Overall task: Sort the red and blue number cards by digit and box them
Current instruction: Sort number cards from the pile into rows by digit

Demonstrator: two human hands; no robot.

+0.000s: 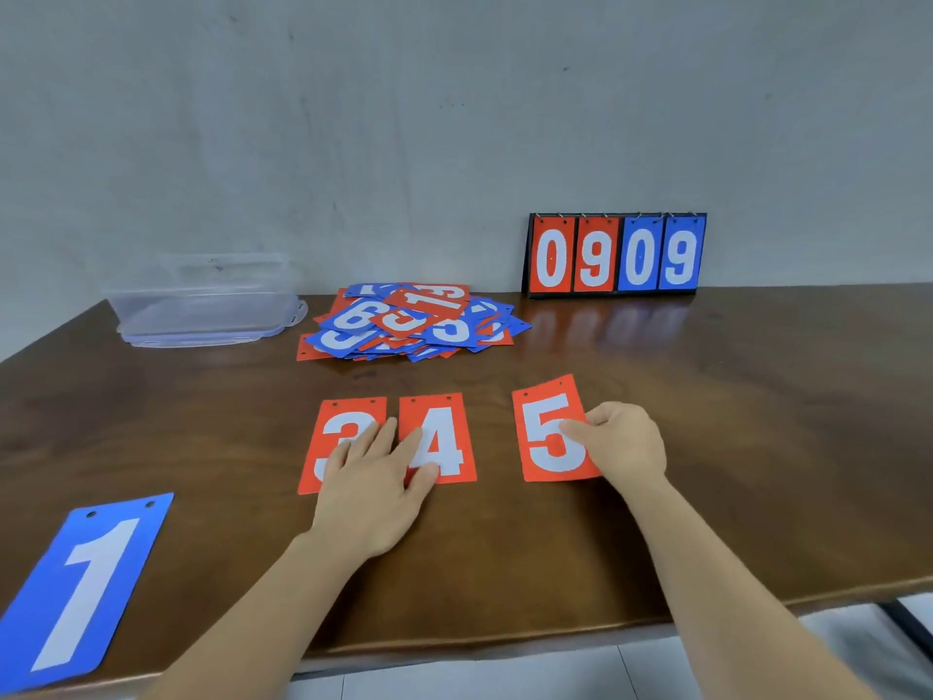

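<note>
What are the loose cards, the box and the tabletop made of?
Loose cards: thin stiff sheet, plastic or coated card, matte; punched holes. Box: clear plastic, see-through. Tabletop: likely wood, dark and glossy; grain visible, scoreboard mirrored in it.

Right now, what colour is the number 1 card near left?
Blue card with a white 1, clearest in the head view.

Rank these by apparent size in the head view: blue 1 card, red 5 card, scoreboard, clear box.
1. blue 1 card, inflated by nearness.
2. clear box and scoreboard, too alike to rank.
3. red 5 card.
</note>
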